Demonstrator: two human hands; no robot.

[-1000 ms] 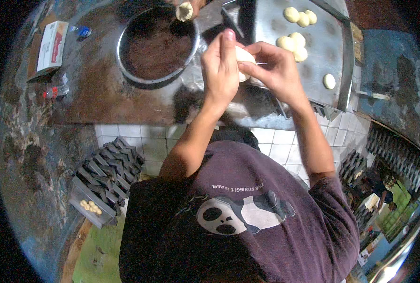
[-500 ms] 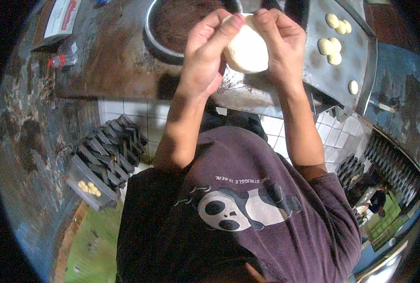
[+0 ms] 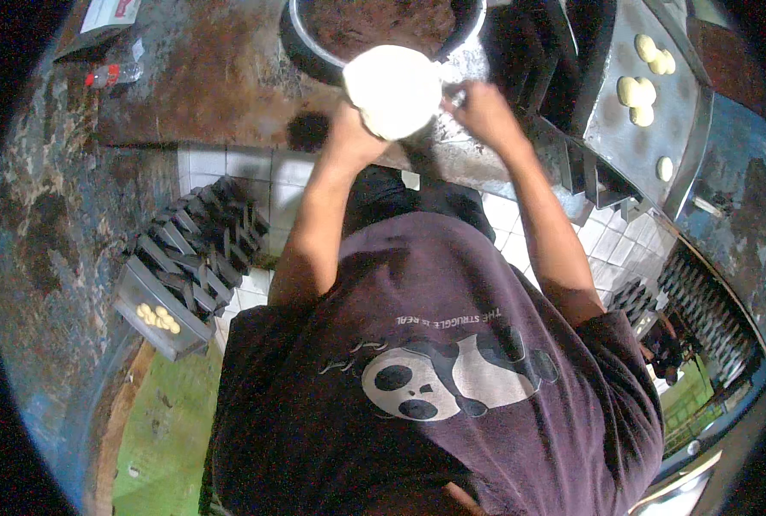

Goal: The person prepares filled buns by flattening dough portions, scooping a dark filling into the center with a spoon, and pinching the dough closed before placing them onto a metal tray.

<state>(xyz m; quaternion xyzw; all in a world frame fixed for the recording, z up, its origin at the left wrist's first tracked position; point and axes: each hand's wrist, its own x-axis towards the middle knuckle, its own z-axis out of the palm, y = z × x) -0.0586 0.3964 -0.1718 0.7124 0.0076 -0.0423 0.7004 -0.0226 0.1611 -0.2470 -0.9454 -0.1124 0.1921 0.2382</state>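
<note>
A large pale lump of dough rests on my left hand, which grips it from below and behind. The dough covers most of that hand's fingers. Just right of the lump is my right hand, its fingers curled together with the tips close to the dough's edge. What lies between those fingertips, if anything, is too small to make out. Beyond the dough, a round dark pan with a metal rim stands on the worn worktable.
On the right, a metal tray bears several small dough pieces. Stacked dark trays stand at lower left, one with dough pieces. A clear bottle with a red cap lies at the table's left.
The dough has gone from both hands onto my left hand and lies lower and further left. My right hand has come off it and moved down. The whole view has shifted somewhat.
</note>
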